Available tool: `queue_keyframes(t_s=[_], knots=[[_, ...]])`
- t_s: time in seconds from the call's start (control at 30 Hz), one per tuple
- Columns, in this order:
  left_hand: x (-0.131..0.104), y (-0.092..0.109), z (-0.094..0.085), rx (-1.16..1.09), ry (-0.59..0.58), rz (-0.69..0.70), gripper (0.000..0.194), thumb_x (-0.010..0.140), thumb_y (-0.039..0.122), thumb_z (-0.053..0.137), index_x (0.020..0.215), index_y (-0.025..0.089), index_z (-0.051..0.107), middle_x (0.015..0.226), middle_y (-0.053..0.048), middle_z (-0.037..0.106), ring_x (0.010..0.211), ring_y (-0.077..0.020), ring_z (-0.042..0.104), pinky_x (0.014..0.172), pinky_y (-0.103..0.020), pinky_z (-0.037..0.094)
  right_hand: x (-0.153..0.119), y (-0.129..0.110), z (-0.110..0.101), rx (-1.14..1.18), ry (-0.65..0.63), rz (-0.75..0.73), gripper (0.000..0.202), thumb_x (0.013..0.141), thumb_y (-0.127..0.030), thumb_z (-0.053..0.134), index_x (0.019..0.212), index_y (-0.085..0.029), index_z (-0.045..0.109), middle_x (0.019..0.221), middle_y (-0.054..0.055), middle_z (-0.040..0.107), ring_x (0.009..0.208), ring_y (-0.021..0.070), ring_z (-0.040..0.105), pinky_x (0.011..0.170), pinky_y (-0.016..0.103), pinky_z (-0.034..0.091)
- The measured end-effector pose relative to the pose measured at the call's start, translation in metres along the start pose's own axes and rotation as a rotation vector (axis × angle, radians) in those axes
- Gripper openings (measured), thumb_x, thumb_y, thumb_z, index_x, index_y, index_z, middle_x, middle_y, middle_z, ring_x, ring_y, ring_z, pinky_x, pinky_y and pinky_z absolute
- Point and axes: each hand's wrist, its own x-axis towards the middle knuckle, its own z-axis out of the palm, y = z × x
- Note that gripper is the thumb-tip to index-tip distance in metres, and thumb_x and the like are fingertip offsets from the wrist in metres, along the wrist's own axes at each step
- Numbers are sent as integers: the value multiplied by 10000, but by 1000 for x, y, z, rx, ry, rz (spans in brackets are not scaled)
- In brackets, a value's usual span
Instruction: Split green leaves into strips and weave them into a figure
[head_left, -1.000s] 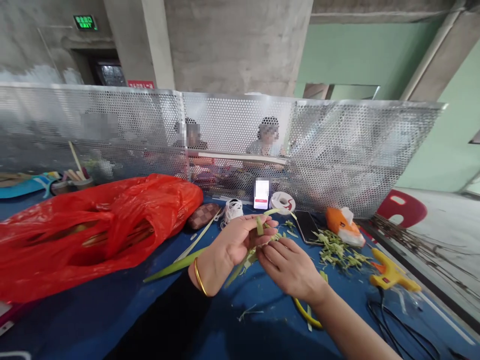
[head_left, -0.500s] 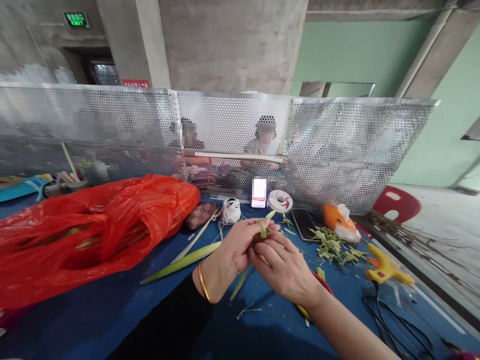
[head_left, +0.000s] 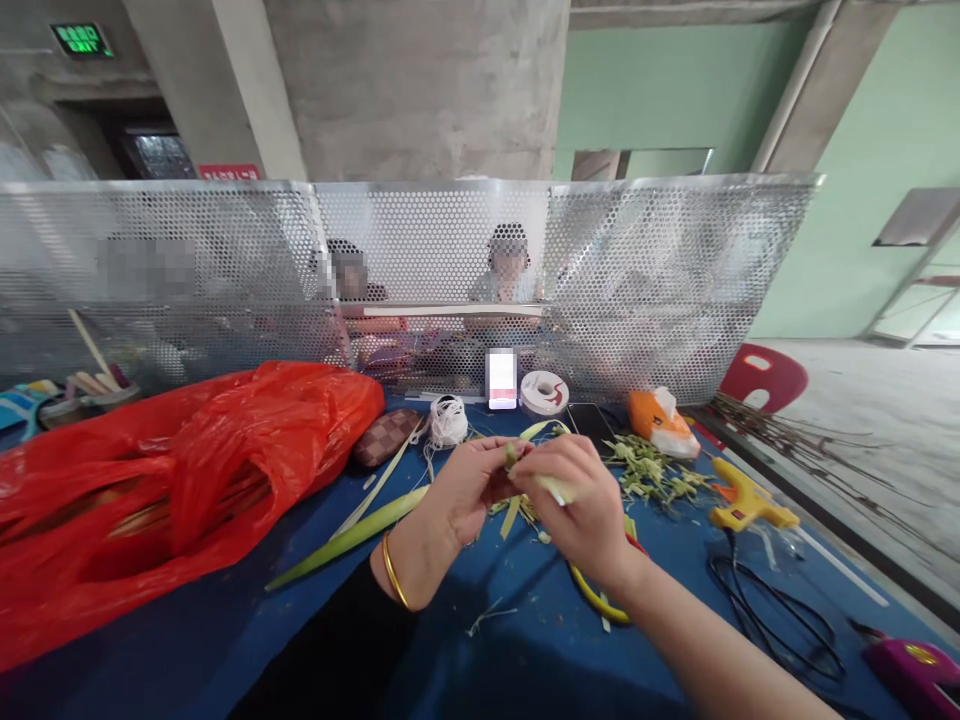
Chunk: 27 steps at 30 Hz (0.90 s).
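1. Compared with half a second ago, the right hand (head_left: 589, 510) has turned and bunched up higher beside the left hand (head_left: 463, 490); a pale piece (head_left: 556, 488) now shows at its bent fingers. The green loop that stood clear above the left thumb is now mostly covered.

2. I judge that the right hand is working the strip at close range while the left steadies it; how far the folding has gone cannot be told.

3. The green strip (head_left: 512, 455) sits at the left hand's fingertips, touching them, with the right fingertips just beside it. The left fingers are closed in a pinch on it. The right fingers are curled and gripping the pale piece; whether that is part of the same strip is hidden.

4. With the spool (head_left: 546, 392) as landmark, both hands and the strip are on its near side, over the worktop (head_left: 487, 660). The lit phone (head_left: 502, 380) stands just left of it, with the string (head_left: 448, 421) beyond that. The long leaf (head_left: 349, 540) lies nearer and to its left; the red bag (head_left: 172, 450) is well to its left. The scraps (head_left: 652, 470) lie to its right and nearer, and the glue gun (head_left: 750, 503) farther right.
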Motion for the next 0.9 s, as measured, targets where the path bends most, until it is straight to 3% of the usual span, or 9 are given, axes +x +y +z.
queue_keyframes(t_s=[0.17, 0.27, 0.5, 0.67, 0.9], knots=[[-5, 5, 6, -42, 34, -95, 11, 791, 95, 675, 798, 97, 683, 760, -95, 734, 621, -138, 696, 590, -203, 550, 10, 9, -8, 383, 79, 663, 64, 805, -241, 650, 759, -197, 655, 721, 16, 686, 665, 177, 642, 650, 325, 506], [-7, 8, 9, -18, 58, -59, 50, 824, 86, 641, 789, 95, 675, 813, -110, 749, 601, -134, 699, 561, -198, 556, 11, 13, -5, 579, 89, 874, 133, 755, -308, 701, 748, -182, 661, 684, 23, 698, 647, 185, 659, 656, 331, 526], [-10, 13, 9, 54, 58, 25, 79, 850, 86, 607, 836, 110, 682, 775, -89, 753, 582, -139, 701, 540, -202, 567, 14, 15, -6, 760, 63, 1080, 298, 688, -425, 753, 683, -160, 616, 615, 19, 681, 496, 118, 580, 506, 252, 455], [-9, 15, 7, 56, 2, -57, 104, 848, 80, 609, 892, 89, 703, 830, -119, 760, 587, -140, 698, 542, -212, 582, 15, 22, -9, 896, -106, 1236, 266, 652, -379, 749, 692, -143, 632, 575, -13, 641, 420, 56, 501, 430, 192, 368], [-4, 16, 4, -15, 45, -79, 164, 885, 93, 569, 846, 52, 722, 801, -108, 743, 580, -102, 676, 541, -170, 576, 13, 27, -9, 829, -332, 1239, 259, 776, -356, 663, 645, -175, 532, 493, -24, 603, 351, 113, 562, 369, 207, 384]])
